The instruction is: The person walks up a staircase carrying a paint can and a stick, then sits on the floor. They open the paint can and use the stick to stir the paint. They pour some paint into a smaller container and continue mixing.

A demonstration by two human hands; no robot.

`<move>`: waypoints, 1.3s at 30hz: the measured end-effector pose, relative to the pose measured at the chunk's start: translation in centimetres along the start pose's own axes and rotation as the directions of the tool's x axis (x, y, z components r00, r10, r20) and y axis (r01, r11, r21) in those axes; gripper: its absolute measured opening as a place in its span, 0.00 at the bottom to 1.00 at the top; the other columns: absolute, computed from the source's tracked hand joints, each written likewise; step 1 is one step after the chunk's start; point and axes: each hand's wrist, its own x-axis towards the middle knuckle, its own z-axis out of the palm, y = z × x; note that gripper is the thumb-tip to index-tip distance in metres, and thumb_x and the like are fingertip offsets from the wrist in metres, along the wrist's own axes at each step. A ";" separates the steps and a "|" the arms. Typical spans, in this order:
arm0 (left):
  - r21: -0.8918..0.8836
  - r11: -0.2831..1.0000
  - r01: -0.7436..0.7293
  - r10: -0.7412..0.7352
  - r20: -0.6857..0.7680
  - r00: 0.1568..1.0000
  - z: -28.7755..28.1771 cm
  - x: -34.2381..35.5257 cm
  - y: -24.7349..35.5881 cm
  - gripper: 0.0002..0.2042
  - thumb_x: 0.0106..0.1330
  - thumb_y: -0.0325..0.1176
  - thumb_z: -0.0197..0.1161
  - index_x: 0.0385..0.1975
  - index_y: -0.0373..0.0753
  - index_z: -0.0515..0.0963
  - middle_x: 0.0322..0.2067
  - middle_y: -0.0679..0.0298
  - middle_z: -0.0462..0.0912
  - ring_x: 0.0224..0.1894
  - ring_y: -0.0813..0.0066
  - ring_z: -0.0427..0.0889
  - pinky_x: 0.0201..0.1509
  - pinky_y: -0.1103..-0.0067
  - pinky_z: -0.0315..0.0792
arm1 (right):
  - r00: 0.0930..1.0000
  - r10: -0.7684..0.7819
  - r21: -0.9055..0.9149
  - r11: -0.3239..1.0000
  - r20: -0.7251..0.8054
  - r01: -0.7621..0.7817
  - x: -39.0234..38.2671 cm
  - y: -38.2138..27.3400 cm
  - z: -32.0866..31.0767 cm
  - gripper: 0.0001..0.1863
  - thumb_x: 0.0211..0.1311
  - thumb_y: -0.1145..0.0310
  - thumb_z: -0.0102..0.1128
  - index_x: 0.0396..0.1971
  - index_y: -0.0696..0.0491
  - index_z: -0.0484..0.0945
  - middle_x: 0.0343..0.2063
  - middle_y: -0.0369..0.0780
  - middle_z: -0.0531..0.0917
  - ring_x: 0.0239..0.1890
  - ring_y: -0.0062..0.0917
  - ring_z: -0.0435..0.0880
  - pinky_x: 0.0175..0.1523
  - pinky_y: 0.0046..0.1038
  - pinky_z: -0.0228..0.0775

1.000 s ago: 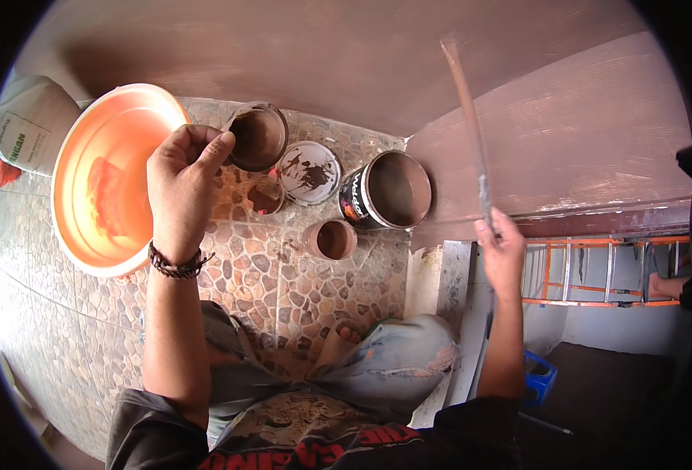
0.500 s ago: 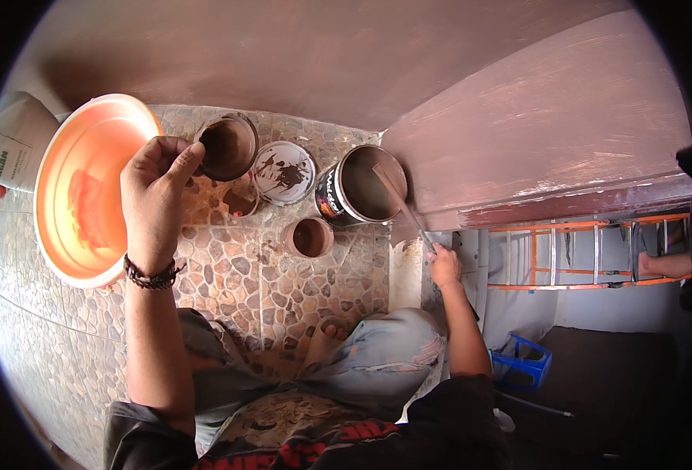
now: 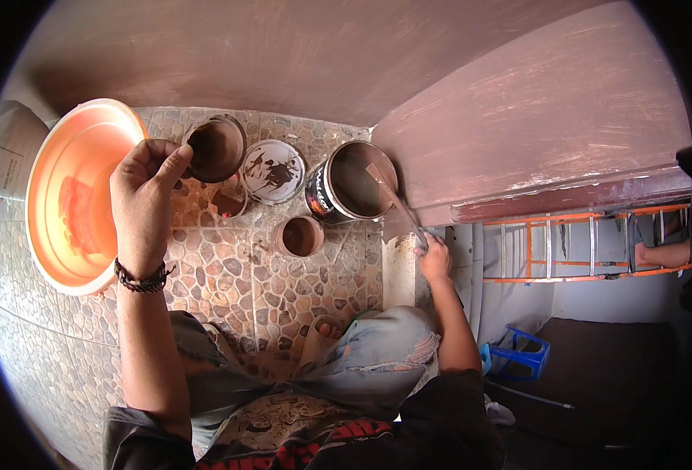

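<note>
The long brown stick (image 3: 393, 197) dropped over the round black bucket (image 3: 319, 194), right hand (image 3: 435, 258) clasping it, left hand (image 3: 142, 192) pinching, presumably steadying, a brown pot (image 3: 233, 149).

The head view, from the left of two fisheye cameras worn side by side, looks down at the stone-patterned floor (image 3: 221, 274), with the wearer's shirt (image 3: 268, 439) close at the near edge and a brown wall (image 3: 205, 55) at the far side. The left hand (image 3: 144, 200) and the right hand (image 3: 434, 258) fall inside it. The wide view (black around its curved rim) takes in an orange basin (image 3: 56, 172) at left and a ladder (image 3: 593, 249) at right.
</note>
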 end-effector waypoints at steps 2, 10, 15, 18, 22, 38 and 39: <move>0.005 1.000 -0.005 0.005 0.001 1.000 0.0 0.0 0.0 0.05 0.63 0.28 0.62 0.29 0.33 0.78 0.26 0.70 0.79 0.27 0.88 0.73 0.34 0.88 0.67 | 1.000 -0.002 0.014 1.000 -0.011 0.003 0.2 -0.1 -0.1 0.29 0.47 0.65 0.71 0.52 0.52 0.75 0.49 0.46 0.78 0.51 0.43 0.76 0.53 0.39 0.70; -0.003 1.000 0.002 -0.002 -0.006 1.000 -0.4 0.2 -0.1 0.05 0.63 0.28 0.62 0.29 0.33 0.78 0.26 0.70 0.79 0.28 0.88 0.73 0.34 0.87 0.67 | 0.999 -0.011 0.078 0.997 -0.046 0.015 1.2 0.4 0.2 0.29 0.45 0.67 0.72 0.51 0.54 0.76 0.49 0.49 0.78 0.51 0.44 0.76 0.55 0.37 0.69; 0.000 1.000 0.007 -0.007 -0.008 1.000 -0.4 0.2 -0.1 0.05 0.63 0.28 0.62 0.29 0.33 0.78 0.26 0.70 0.79 0.28 0.88 0.73 0.34 0.87 0.67 | 0.998 -0.030 0.074 0.997 -0.051 0.034 1.6 1.2 0.8 0.28 0.44 0.68 0.73 0.50 0.55 0.76 0.48 0.51 0.78 0.51 0.44 0.77 0.56 0.37 0.69; 0.003 1.000 0.005 -0.005 -0.009 1.000 -0.3 0.2 -0.1 0.05 0.63 0.28 0.62 0.29 0.33 0.78 0.26 0.70 0.79 0.28 0.88 0.73 0.34 0.87 0.67 | 0.996 -0.044 0.074 0.996 -0.075 0.049 1.8 1.6 1.0 0.28 0.43 0.68 0.73 0.49 0.55 0.77 0.48 0.51 0.78 0.51 0.44 0.77 0.56 0.37 0.69; 0.011 1.000 0.009 -0.009 -0.003 1.000 -0.3 0.2 -0.1 0.05 0.63 0.28 0.62 0.29 0.34 0.78 0.25 0.70 0.79 0.27 0.88 0.73 0.33 0.87 0.67 | 0.998 0.046 0.047 0.998 -0.039 -0.044 2.0 2.6 1.4 0.25 0.44 0.69 0.72 0.47 0.55 0.78 0.47 0.51 0.79 0.50 0.45 0.76 0.54 0.39 0.70; -0.057 0.998 0.035 -0.034 0.026 0.999 1.3 0.6 -1.0 0.04 0.63 0.28 0.63 0.29 0.33 0.78 0.25 0.71 0.78 0.27 0.88 0.72 0.33 0.88 0.66 | 0.856 -0.515 -0.401 0.775 0.046 0.488 -0.7 -6.7 -14.2 0.21 0.56 0.74 0.54 0.52 0.46 0.76 0.37 0.43 0.77 0.43 0.38 0.77 0.45 0.43 0.68; -0.076 0.996 0.038 -0.036 0.031 0.999 1.4 0.7 -1.0 0.04 0.62 0.27 0.63 0.29 0.33 0.78 0.25 0.71 0.78 0.27 0.88 0.72 0.34 0.88 0.66 | 0.847 -0.522 -0.443 0.740 0.098 0.507 0.1 -8.5 -14.4 0.22 0.55 0.75 0.53 0.52 0.47 0.76 0.37 0.44 0.78 0.43 0.38 0.78 0.44 0.42 0.69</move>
